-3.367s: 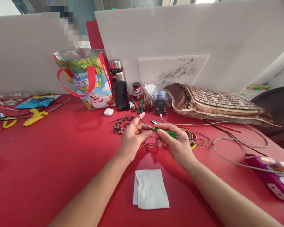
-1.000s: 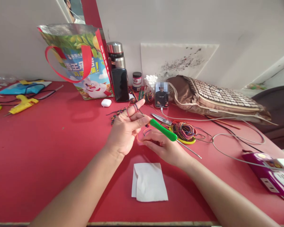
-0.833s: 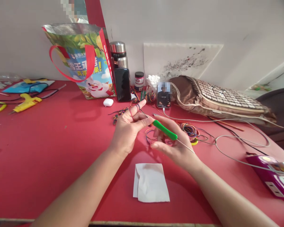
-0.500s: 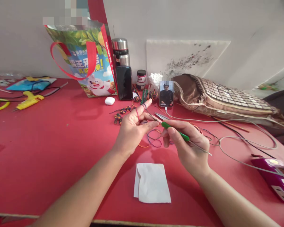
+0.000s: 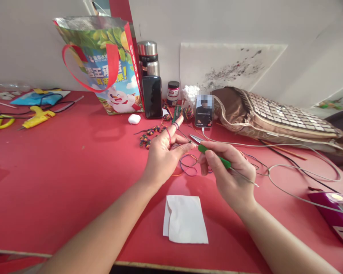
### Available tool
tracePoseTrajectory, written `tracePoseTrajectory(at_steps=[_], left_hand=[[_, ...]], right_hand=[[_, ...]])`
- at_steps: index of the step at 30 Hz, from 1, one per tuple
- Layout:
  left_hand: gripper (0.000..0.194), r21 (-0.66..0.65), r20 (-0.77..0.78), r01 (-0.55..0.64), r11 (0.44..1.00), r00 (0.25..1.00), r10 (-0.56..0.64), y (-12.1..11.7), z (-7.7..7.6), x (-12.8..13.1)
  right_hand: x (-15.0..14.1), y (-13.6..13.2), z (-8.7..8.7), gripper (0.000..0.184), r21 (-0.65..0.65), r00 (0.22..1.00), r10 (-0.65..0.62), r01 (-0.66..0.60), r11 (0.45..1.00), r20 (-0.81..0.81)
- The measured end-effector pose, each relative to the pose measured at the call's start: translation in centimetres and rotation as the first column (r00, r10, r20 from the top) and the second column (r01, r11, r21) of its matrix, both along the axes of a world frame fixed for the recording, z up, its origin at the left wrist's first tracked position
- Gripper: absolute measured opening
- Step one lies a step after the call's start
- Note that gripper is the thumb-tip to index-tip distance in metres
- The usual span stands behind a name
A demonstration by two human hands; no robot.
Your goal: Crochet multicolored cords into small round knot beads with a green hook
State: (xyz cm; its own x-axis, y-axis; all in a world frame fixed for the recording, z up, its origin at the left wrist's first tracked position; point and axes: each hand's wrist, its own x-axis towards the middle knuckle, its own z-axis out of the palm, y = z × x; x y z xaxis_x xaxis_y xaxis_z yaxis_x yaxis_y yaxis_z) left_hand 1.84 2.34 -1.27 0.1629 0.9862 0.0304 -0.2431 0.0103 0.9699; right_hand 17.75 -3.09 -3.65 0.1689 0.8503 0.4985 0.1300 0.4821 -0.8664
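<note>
We grip slim green-handled metal tool [image 5: 224, 163] in R hand [image 5: 234, 174], axis fwd-L twd thin dark cord [image 5: 176, 125] L hand [image 5: 163, 154] pinches.

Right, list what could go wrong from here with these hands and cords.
The cord wound around the raised index finger of the left hand could slip off. The loose cord loops nearby could tangle. The scissors, lying just past the right hand, might nick a finger.
</note>
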Motion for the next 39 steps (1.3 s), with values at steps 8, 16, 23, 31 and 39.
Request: tracePoseTrajectory(at_steps=[8,16,23,31,39], left_hand=[[0.082,-0.131,0.255,0.107,0.986,0.964,-0.071,-0.4,0.1,0.6],[0.067,-0.125,0.241,0.151,0.981,0.963,-0.118,0.4,0.3,-0.5],[0.059,-0.102,0.215,0.169,0.980,0.966,-0.144,0.8,0.2,-0.7],[0.058,-0.086,0.206,0.188,0.978,0.964,-0.167,0.9,0.2,-1.1],[0.048,-0.071,0.231,0.229,0.971,0.951,-0.207,1.2,0.5,-1.3]], right_hand=[[-0.6,-0.3,-0.9,0.023,0.082,0.999,-0.035,0.032,0.996,0.041],[0.3,0.3,-0.2,0.015,-0.045,0.943,0.162,-0.183,0.982,-0.292],[1.1,0.3,0.9,0.011,-0.132,0.925,0.118,-0.176,0.975,-0.361],[1.5,0.6,2.0,0.019,-0.183,0.921,0.087,-0.167,0.969,-0.380],[1.7,0.8,2.4,0.027,-0.198,0.924,0.070,-0.154,0.968,-0.376]])
